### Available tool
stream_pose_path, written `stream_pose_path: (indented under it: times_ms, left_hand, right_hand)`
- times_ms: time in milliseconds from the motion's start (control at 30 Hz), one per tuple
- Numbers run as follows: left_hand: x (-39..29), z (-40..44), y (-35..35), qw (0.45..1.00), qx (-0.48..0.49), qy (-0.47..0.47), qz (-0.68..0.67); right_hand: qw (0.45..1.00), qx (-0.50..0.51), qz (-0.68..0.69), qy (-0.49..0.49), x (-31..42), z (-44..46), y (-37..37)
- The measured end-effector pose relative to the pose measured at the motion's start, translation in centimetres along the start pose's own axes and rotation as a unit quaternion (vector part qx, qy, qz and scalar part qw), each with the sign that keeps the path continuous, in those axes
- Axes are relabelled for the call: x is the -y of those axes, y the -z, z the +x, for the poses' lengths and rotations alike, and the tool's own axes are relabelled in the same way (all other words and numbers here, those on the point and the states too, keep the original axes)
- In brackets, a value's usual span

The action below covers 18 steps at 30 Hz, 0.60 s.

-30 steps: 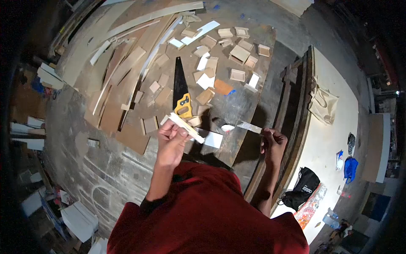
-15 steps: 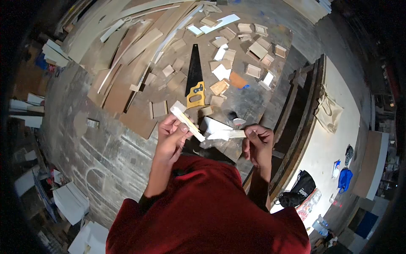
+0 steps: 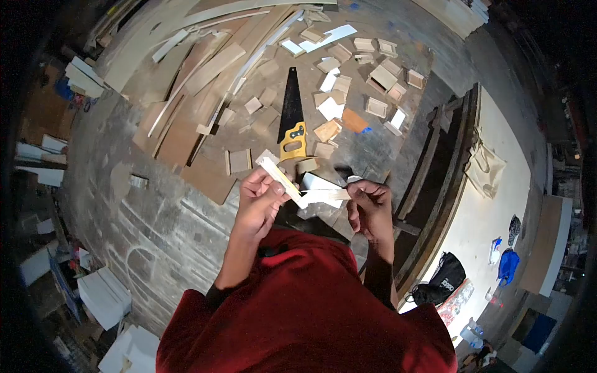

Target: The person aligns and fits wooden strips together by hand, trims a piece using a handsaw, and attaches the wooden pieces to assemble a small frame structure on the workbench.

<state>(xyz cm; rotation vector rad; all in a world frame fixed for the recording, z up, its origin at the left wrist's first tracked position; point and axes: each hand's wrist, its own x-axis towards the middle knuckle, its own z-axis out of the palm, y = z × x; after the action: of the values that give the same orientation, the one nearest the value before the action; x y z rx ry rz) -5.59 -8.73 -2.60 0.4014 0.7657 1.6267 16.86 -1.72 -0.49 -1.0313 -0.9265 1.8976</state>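
Note:
Closed around a short pale wooden piece [image 3: 278, 176] is my left hand [image 3: 256, 202], the piece slanting down to the right. My right hand [image 3: 371, 208] pinches a thin flat pale strip [image 3: 328, 195], whose left end meets the lower end of the wooden piece. Beneath the strip lies a white square panel [image 3: 317, 183]. A handsaw with a yellow handle [image 3: 293, 142] and black blade rests just beyond my hands. Small blocks [image 3: 308, 165] sit near its handle.
Many small box-like wooden pieces [image 3: 377, 107] are scattered ahead. Long boards [image 3: 214, 68] lie at the upper left. On the right, a pale-topped table [image 3: 491, 211] carries a cloth bag [image 3: 484, 166], a black bag [image 3: 446, 276] and a blue bag [image 3: 508, 266].
My right hand has moved left with the strip, bringing its end to the piece in my left hand. The view has shifted, so the saw and boxes appear further right.

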Motion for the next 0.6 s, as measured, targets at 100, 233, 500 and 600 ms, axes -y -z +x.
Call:
stream_pose_path:
  times_ms: [100, 233, 500, 600]
  left_hand:
    - [0.1, 0.3, 0.5, 1.0, -0.005, -0.01, 0.001]
    - [0.2, 0.4, 1.2, 1.0, -0.019, -0.006, 0.02]
    - [0.2, 0.2, 0.8, 0.999, -0.033, -0.002, 0.021]
    - [0.2, 0.2, 1.5, 0.999, -0.048, -0.006, 0.016]
  right_hand:
    - [1.0, -0.008, -0.013, -0.007, -0.4, -0.2, 1.1]
    - [0.999, -0.036, 0.025, -0.022, 0.0, -0.3, 1.4]
    - [0.998, -0.041, -0.009, -0.044, -1.4, 0.2, 1.7]
    - [0.997, -0.052, 0.007, -0.051, -0.9, -0.1, 2.5]
